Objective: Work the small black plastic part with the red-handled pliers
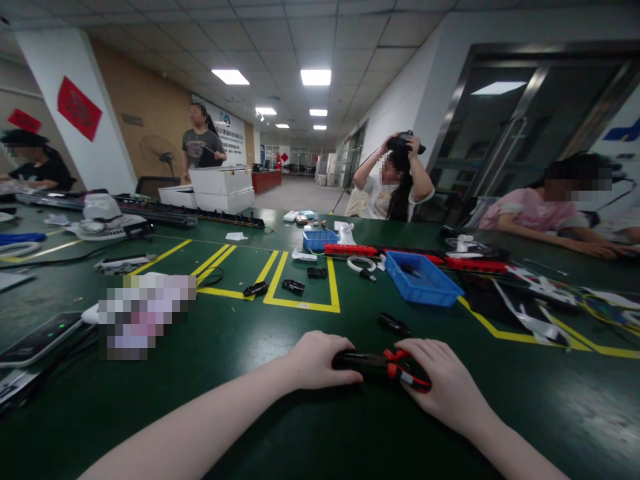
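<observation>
Red-handled pliers (393, 367) are at the front middle of the green table. My right hand (440, 377) is closed round their red handles. My left hand (323, 361) has its thumb and fingers round a small black part (345, 361) at the pliers' jaw end. Where the jaws meet this part is too dark to make out. Just beyond the pliers lies another black piece (395, 324). Farther off, several small black parts, one of them (293, 286), lie in and beside a yellow taped rectangle (303, 306).
A blue tray (424, 280) and a smaller blue bin (320, 240) stand beyond my hands, near a red strip (351, 250). Phone-like device (43, 339) and cables lie left. People are round the table; one holds dark headgear (406, 142) overhead.
</observation>
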